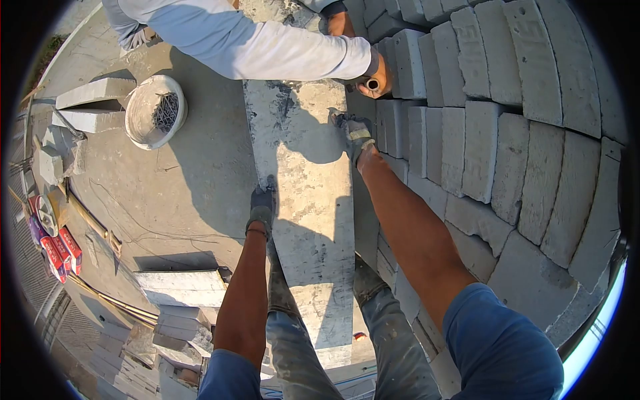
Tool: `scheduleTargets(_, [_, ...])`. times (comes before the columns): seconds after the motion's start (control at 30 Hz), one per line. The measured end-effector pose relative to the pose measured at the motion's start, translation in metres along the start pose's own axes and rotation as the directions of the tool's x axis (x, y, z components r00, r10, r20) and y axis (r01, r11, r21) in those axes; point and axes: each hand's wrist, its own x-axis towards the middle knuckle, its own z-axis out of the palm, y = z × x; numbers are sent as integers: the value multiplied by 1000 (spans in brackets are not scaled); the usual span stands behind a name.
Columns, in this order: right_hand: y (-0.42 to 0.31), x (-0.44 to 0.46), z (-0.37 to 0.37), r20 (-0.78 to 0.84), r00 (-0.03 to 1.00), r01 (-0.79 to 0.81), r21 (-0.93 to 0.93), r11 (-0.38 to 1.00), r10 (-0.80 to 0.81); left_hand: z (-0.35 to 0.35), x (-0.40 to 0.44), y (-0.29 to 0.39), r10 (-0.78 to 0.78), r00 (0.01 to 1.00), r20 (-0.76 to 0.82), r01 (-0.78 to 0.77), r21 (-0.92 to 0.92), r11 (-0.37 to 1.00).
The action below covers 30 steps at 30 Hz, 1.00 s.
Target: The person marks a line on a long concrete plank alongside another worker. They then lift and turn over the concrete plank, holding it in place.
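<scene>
- Running lengthwise between both hands: one long scuffed plank (313,177)
- left hand (262,205) at its left edge, right hand (355,135) farther up the other; can't tell if either's clenched

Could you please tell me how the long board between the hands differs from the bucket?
The board is long and flat, while the bucket is round and open-topped. The board has the left hand and right hand at its long edges; the bucket stands apart, holding thin dark pieces. Both are pale and smudged.
</scene>
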Motion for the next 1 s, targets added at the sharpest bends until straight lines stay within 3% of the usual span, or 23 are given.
scheduleTargets(0.03, [-5,-1,-2,0,1000,2,1,1000,-2,2,-2,1,62,998,-15,-62,-18,998])
scheduleTargets(0.1, [-8,0,-2,42,982,-190,180,965,185,2,-1,0,128,991,-32,-129,-33,991])
scheduleTargets(0.23, [24,17,18,-15,997,-70,283,957,78,3,3,-1,135,990,-35,-134,21,991])
scheduleTargets(0.33, [47,33,34,-15,994,-107,115,988,110,2,-5,9,123,992,-31,-121,69,990])
scheduleTargets(0.43, [66,44,45,-61,995,-63,229,971,79,3,-4,7,126,991,-48,-122,78,989])
scheduleTargets(0.53, [56,41,36,-46,999,-2,146,989,9,3,-7,11,112,992,-59,-110,48,993])
scheduleTargets(0.6, [38,32,23,47,987,-162,229,960,155,3,-5,7,78,995,-61,-75,44,996])
scheduleTargets(0.63, [34,31,22,48,987,-162,229,960,155,4,0,2,119,990,-79,-116,45,992])
scheduleTargets(0.7, [34,31,22,2,991,-129,191,973,132,4,1,2,160,982,-98,-156,46,987])
scheduleTargets(0.8, [39,32,23,-18,993,-104,262,959,113,3,0,3,106,992,-61,-106,4,994])
scheduleTargets(0.93, [52,40,30,-69,997,-20,207,978,35,4,-1,4,92,993,-74,-92,12,996])
scheduleTargets(1.0, [46,35,27,1,994,-98,402,910,107,3,2,0,105,992,-74,-102,40,994])
